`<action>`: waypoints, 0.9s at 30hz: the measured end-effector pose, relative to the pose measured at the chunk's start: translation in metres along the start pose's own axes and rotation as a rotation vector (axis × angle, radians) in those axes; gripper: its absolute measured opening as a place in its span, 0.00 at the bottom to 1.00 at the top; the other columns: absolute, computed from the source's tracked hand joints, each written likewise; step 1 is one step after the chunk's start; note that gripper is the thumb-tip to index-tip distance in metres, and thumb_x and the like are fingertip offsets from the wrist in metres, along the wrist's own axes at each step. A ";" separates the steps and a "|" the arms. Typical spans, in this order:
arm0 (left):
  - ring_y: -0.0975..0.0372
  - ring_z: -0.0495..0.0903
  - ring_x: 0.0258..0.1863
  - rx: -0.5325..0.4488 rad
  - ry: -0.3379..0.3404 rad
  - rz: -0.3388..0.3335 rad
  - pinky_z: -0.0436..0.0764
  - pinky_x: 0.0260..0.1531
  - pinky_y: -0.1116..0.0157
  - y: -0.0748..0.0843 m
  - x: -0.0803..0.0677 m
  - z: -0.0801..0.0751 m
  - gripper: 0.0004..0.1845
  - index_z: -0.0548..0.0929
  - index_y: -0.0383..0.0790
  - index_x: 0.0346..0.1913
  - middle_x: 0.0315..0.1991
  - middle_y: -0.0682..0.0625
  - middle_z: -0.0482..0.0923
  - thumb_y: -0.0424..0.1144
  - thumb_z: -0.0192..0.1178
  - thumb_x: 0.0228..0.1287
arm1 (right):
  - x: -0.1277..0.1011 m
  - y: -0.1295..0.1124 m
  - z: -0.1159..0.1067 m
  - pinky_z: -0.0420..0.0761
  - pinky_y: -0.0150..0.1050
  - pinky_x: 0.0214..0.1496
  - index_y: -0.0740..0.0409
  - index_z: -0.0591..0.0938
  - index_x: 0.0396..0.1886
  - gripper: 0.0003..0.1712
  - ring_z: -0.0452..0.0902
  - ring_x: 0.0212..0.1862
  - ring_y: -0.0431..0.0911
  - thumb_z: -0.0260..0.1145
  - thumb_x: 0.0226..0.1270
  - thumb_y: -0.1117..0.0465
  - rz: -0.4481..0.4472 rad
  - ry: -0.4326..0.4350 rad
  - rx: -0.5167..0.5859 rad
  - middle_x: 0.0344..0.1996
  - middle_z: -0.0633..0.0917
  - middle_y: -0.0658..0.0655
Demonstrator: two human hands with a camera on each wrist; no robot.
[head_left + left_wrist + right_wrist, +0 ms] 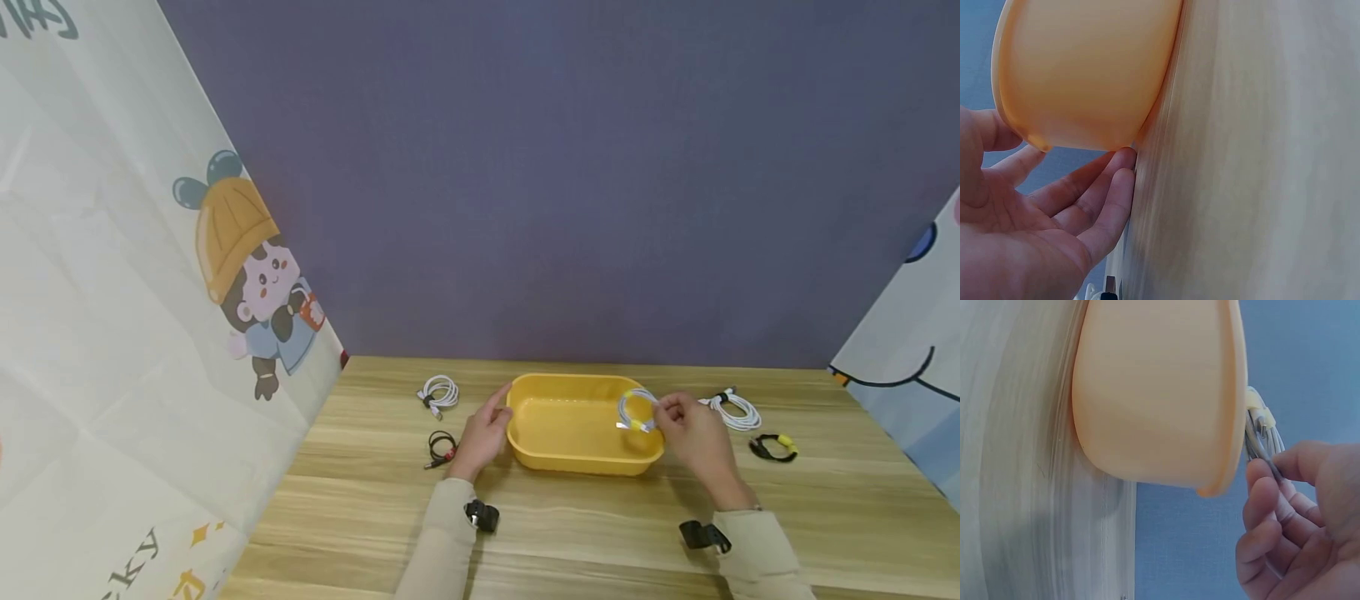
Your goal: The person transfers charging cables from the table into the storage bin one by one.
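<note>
Cable coil pinched in my right hand, over tub's right rim, frame centre; left hand open, bracing tub's left end. Best lower coil w/ clip first, keep loops clear of rim

Looks like a staged recording booth rather than anyone's actual home or office. The wooden table sits boxed in by a plain purple backdrop at the back, with printed cartoon panels on both sides: the left panel shows a kid in a mustard beanie, the right panel a partly visible blue-and-white character. No furniture, shelves or windows around. On the table there's just a yellow tub and a few coiled charging cables laid out either side of it, well apart.
</note>
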State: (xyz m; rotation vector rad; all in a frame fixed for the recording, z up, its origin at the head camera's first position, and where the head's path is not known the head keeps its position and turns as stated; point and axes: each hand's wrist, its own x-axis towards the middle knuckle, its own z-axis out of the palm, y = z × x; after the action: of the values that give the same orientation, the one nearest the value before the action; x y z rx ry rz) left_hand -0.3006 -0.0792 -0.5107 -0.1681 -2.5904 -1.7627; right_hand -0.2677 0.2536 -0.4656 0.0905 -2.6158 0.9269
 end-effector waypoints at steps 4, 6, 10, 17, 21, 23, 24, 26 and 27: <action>0.64 0.74 0.19 0.006 0.000 0.000 0.75 0.23 0.66 0.000 0.000 0.000 0.26 0.69 0.64 0.75 0.53 0.40 0.86 0.43 0.51 0.79 | 0.000 -0.001 0.002 0.70 0.31 0.26 0.63 0.83 0.39 0.10 0.72 0.25 0.40 0.63 0.74 0.59 -0.005 -0.010 -0.006 0.27 0.85 0.55; 0.64 0.74 0.19 0.011 -0.001 0.001 0.75 0.23 0.66 0.000 0.000 -0.001 0.26 0.69 0.63 0.76 0.53 0.40 0.86 0.44 0.51 0.79 | -0.001 -0.001 0.003 0.71 0.31 0.26 0.63 0.83 0.39 0.10 0.72 0.26 0.41 0.63 0.75 0.59 -0.005 -0.021 -0.011 0.28 0.85 0.55; 0.64 0.73 0.18 0.007 -0.004 0.001 0.74 0.21 0.66 0.001 0.000 -0.001 0.26 0.68 0.64 0.76 0.53 0.39 0.86 0.44 0.51 0.80 | -0.001 -0.002 0.005 0.72 0.31 0.27 0.63 0.83 0.40 0.10 0.73 0.27 0.43 0.63 0.75 0.59 -0.003 -0.037 -0.017 0.29 0.85 0.56; 0.64 0.74 0.17 -0.004 -0.008 0.004 0.74 0.20 0.66 0.000 0.000 -0.002 0.25 0.69 0.65 0.75 0.53 0.40 0.86 0.44 0.51 0.80 | -0.002 -0.006 0.006 0.71 0.31 0.26 0.62 0.83 0.39 0.09 0.73 0.26 0.43 0.64 0.74 0.59 -0.009 -0.042 -0.032 0.28 0.84 0.55; 0.63 0.74 0.17 -0.008 -0.008 0.007 0.74 0.20 0.66 -0.001 0.000 -0.002 0.25 0.69 0.66 0.75 0.52 0.40 0.86 0.45 0.51 0.79 | -0.003 -0.006 0.008 0.70 0.32 0.26 0.62 0.83 0.39 0.09 0.72 0.26 0.43 0.64 0.74 0.59 -0.013 -0.056 -0.044 0.28 0.84 0.54; 0.63 0.74 0.17 -0.006 -0.008 0.006 0.75 0.21 0.66 -0.001 0.000 -0.002 0.25 0.69 0.66 0.75 0.53 0.40 0.86 0.44 0.51 0.80 | -0.003 -0.007 0.008 0.70 0.32 0.26 0.62 0.83 0.39 0.09 0.72 0.25 0.42 0.65 0.74 0.59 -0.021 -0.061 -0.047 0.28 0.84 0.54; 0.63 0.74 0.17 -0.007 -0.009 0.004 0.75 0.21 0.66 -0.001 0.000 -0.002 0.25 0.69 0.67 0.75 0.53 0.40 0.86 0.45 0.51 0.80 | -0.004 -0.008 0.009 0.70 0.33 0.26 0.61 0.83 0.39 0.09 0.72 0.25 0.42 0.65 0.74 0.58 -0.024 -0.065 -0.047 0.28 0.85 0.54; 0.63 0.74 0.18 -0.004 -0.009 0.000 0.75 0.21 0.66 -0.002 0.000 -0.001 0.25 0.68 0.67 0.75 0.54 0.40 0.86 0.45 0.51 0.80 | -0.004 -0.009 0.009 0.70 0.33 0.26 0.61 0.83 0.38 0.09 0.72 0.25 0.42 0.65 0.74 0.58 -0.035 -0.063 -0.054 0.27 0.85 0.53; 0.63 0.74 0.18 -0.003 -0.010 -0.002 0.75 0.21 0.66 -0.002 0.000 -0.001 0.25 0.68 0.68 0.75 0.54 0.40 0.86 0.45 0.50 0.80 | -0.005 -0.010 0.009 0.70 0.33 0.27 0.60 0.83 0.38 0.09 0.72 0.25 0.42 0.65 0.74 0.58 -0.038 -0.064 -0.057 0.27 0.85 0.53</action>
State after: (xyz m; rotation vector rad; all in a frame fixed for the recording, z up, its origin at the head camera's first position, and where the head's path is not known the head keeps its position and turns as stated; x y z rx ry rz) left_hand -0.3012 -0.0814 -0.5123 -0.1751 -2.5958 -1.7717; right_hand -0.2648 0.2400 -0.4683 0.1568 -2.6869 0.8498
